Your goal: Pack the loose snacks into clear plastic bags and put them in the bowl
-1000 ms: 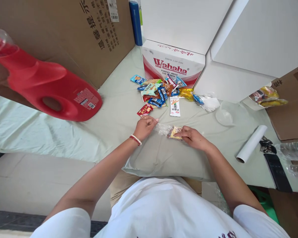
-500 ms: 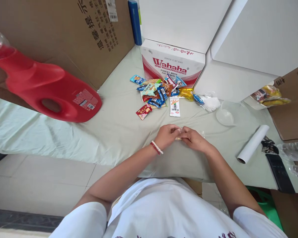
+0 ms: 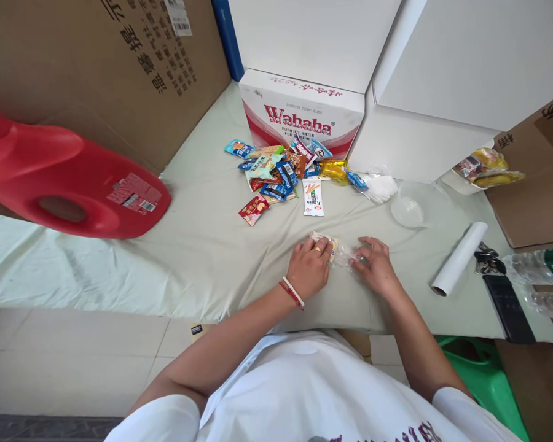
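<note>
A crumpled clear plastic wrapper with pale, yellow-printed parts point(image 3: 334, 245) lies on the cloth between my hands. My left hand point(image 3: 309, 264), with a ring and a beaded bracelet, rests palm down with its fingers laid over the printed left end. At the wrapper's clear right end is my right hand point(image 3: 375, 267); its thumb touches or nearly touches the plastic and its fingers are spread apart. Just beyond the hands, a white snack packet point(image 3: 313, 197) and a red packet point(image 3: 254, 210) lie in front of a pile of wrapped snacks point(image 3: 274, 169).
Behind the pile stands a white-and-red Wahaha carton point(image 3: 299, 113). A big red jug point(image 3: 92, 178) is at left. To the right are a clear plastic bowl point(image 3: 408, 209), a white roll point(image 3: 459, 259), keys point(image 3: 490, 259), a black phone point(image 3: 508, 307) and plastic bottles point(image 3: 529, 267).
My hands were together, fingers closed on the small wrapper. Now they are apart: the left lies over the wrapper on the cloth, the right has spread its fingers. The view has shifted slightly.
</note>
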### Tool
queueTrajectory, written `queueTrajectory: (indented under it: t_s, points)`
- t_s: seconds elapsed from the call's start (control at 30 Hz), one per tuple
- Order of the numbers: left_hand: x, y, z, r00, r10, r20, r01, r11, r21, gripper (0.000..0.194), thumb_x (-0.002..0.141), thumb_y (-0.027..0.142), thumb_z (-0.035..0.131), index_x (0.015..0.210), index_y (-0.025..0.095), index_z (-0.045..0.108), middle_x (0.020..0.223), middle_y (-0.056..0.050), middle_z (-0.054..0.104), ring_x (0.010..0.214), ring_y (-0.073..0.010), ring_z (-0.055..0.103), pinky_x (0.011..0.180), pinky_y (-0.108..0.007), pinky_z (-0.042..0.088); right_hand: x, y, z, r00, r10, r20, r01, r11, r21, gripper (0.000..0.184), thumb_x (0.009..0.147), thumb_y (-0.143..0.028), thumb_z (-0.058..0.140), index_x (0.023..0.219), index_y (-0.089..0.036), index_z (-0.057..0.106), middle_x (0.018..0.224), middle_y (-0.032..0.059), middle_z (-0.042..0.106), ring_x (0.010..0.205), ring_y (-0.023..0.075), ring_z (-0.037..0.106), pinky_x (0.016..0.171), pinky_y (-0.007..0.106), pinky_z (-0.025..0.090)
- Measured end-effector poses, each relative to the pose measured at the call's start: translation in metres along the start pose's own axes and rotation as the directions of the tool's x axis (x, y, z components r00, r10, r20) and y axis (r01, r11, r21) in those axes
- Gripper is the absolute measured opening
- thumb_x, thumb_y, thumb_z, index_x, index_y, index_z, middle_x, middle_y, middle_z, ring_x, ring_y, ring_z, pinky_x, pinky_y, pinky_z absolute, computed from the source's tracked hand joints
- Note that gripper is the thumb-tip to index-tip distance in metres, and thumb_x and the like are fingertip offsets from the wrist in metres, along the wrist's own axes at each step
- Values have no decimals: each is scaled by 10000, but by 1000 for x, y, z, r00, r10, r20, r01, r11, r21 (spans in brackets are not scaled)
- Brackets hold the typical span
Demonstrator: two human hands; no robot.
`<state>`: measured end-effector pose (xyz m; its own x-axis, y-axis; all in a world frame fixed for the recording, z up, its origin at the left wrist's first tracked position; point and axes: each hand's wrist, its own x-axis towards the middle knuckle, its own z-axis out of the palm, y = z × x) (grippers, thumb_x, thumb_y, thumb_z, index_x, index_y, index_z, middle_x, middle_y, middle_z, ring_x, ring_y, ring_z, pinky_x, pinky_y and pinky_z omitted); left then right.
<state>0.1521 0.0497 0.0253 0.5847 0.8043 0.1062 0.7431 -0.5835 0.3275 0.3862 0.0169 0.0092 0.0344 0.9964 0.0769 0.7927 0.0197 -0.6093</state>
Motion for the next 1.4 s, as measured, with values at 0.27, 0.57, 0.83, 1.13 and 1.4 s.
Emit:
queueTrajectory:
  t_s: [0.27, 0.57, 0.83, 1.13, 1.4]
  points:
    - [-2, 6, 14, 998, 14, -56, -12, 999, 35, 430, 991, 182, 411, 1366, 232, 616, 1409, -149, 598, 1191, -313, 552, 927, -479, 434, 50, -69, -3, 982, 98, 160, -147, 934, 327, 139, 912, -364, 592, 867, -233, 603, 657, -35, 546, 564, 143, 529, 544, 253, 437]
    - [-24, -30, 0, 979, -87, -182, -11, 877, -480, 414, 881, 133, 477, 1254, 207, 640, 1331, -137, 593, 1034, -216, 636, 940, -391, 549, 68, -89, 44, 983, -118, 138, 104, 989, 105, 169, 938, -185, 491, 915, -218, 655, 925, 60, 640, 853, 197, 599, 784, 304, 460]
    - [-8, -30, 4, 906, -423, 12, 401, 849, -344, 218, 915, 359, 570, 856, 191, 696, 948, -102, 669, 901, -237, 642, 814, -355, 518, 41, -98, 43, 966, -248, 73, 232, 955, 183, 222, 956, -142, 449, 990, -215, 656, 1026, 98, 592, 968, 226, 596, 871, 356, 510]
    - [-5, -44, -16, 878, -463, 121, 467, 771, -432, 169, 769, 255, 578, 607, 208, 594, 602, -12, 634, 606, -172, 568, 582, -279, 353, -17, -103, 61, 914, -377, 147, 385, 923, -25, 744, 885, -99, 534, 1589, -233, 335, 1532, 185, 407, 1417, 384, 341, 1148, 646, 381]
    - [-2, -17, -38, 884, -428, 189, 398, 474, -786, 313, 859, 429, 551, 712, 189, 687, 632, 12, 643, 574, -137, 525, 569, -260, 377, -8, -77, 53, 972, -195, -128, 206, 975, 82, 499, 998, -250, 510, 1494, -307, 494, 1330, 138, 625, 1216, 297, 595, 1060, 534, 519]
